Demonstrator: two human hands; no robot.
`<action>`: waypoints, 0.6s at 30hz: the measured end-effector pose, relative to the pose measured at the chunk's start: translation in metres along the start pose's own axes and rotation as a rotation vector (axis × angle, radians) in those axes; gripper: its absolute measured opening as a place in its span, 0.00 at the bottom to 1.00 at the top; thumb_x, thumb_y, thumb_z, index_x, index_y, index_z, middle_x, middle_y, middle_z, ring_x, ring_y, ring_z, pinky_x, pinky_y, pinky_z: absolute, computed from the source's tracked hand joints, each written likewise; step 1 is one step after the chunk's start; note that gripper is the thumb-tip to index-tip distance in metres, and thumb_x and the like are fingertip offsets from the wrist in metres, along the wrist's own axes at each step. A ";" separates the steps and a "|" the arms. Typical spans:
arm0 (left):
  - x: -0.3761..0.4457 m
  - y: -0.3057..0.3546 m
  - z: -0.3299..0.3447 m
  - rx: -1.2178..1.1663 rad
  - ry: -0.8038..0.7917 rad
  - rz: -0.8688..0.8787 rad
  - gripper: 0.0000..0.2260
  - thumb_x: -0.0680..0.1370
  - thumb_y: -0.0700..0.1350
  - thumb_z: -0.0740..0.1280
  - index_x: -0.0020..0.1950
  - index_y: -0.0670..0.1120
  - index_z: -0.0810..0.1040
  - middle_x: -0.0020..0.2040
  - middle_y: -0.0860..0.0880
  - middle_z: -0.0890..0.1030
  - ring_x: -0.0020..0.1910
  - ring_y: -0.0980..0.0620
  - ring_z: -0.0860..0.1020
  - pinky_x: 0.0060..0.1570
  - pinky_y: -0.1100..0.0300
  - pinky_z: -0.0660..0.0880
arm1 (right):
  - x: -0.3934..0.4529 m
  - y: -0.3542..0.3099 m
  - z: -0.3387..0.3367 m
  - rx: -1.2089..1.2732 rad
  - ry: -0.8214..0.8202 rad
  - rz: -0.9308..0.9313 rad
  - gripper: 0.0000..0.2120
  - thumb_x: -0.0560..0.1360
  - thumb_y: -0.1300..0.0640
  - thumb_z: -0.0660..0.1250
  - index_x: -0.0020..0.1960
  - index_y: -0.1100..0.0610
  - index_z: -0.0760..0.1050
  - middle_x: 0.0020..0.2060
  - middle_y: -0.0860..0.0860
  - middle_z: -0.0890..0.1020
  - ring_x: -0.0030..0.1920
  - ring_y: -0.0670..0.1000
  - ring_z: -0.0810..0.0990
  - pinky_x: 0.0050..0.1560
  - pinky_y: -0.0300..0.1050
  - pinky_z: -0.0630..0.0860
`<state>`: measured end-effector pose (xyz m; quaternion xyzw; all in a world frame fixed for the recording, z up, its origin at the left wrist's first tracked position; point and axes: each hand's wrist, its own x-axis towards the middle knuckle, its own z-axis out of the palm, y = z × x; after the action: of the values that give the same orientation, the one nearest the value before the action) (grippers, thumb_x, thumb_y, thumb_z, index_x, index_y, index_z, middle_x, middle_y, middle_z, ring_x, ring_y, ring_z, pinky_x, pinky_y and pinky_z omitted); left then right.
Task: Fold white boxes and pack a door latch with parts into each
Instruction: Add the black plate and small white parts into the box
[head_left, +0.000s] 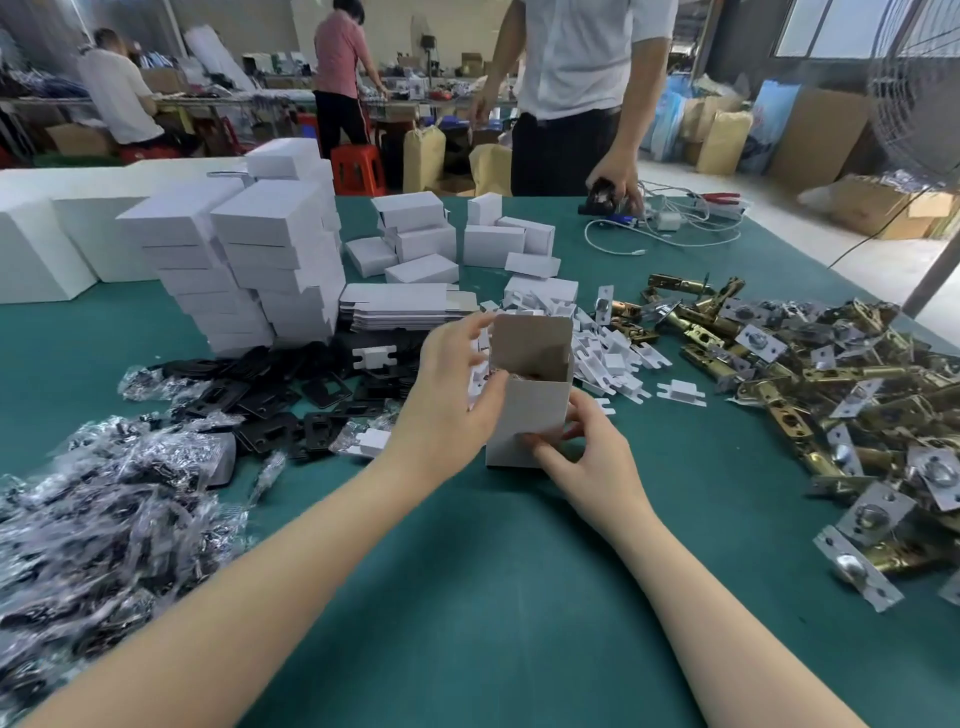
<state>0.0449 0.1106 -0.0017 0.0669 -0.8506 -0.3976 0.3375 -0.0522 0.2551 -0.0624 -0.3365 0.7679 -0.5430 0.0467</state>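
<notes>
A white box (530, 410) stands upright on the green table (493, 571), its top flap raised and parts visible inside. My left hand (452, 395) holds the box's left side near the open top, thumb and fingers curled round the side flap. My right hand (587, 447) pinches the box low on its right front. Brass door latches (810, 395) lie heaped at the right. Black plates (291, 400) and bagged parts (104, 509) lie at the left. Small white card inserts (618, 358) are scattered behind the box.
Stacks of folded white boxes (260, 270) and flat box blanks (400, 306) stand behind. A person (576, 98) stands at the far table edge handling a device among cables (670, 223). A fan (919, 104) stands at the right.
</notes>
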 end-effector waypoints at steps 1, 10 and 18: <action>-0.005 -0.003 0.006 -0.118 0.041 -0.053 0.20 0.80 0.37 0.65 0.69 0.52 0.66 0.64 0.47 0.70 0.56 0.52 0.76 0.52 0.73 0.71 | -0.001 -0.001 0.001 0.003 0.021 -0.031 0.29 0.72 0.53 0.72 0.68 0.37 0.65 0.49 0.33 0.78 0.48 0.39 0.77 0.45 0.31 0.73; -0.022 -0.021 0.025 -0.159 0.224 0.025 0.14 0.81 0.46 0.64 0.63 0.62 0.74 0.57 0.63 0.79 0.55 0.65 0.78 0.53 0.72 0.71 | -0.004 -0.016 0.003 0.062 0.205 -0.247 0.21 0.78 0.52 0.64 0.66 0.34 0.69 0.61 0.28 0.73 0.58 0.39 0.77 0.55 0.30 0.72; -0.009 -0.011 0.023 -0.282 0.180 -0.049 0.08 0.79 0.46 0.65 0.49 0.57 0.82 0.50 0.62 0.82 0.55 0.58 0.79 0.52 0.67 0.74 | 0.017 -0.039 -0.010 0.272 0.235 -0.096 0.07 0.78 0.58 0.69 0.47 0.46 0.78 0.41 0.40 0.82 0.41 0.41 0.79 0.43 0.37 0.73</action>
<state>0.0358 0.1207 -0.0247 0.0747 -0.7510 -0.5134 0.4085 -0.0519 0.2464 -0.0195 -0.2977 0.6705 -0.6792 -0.0243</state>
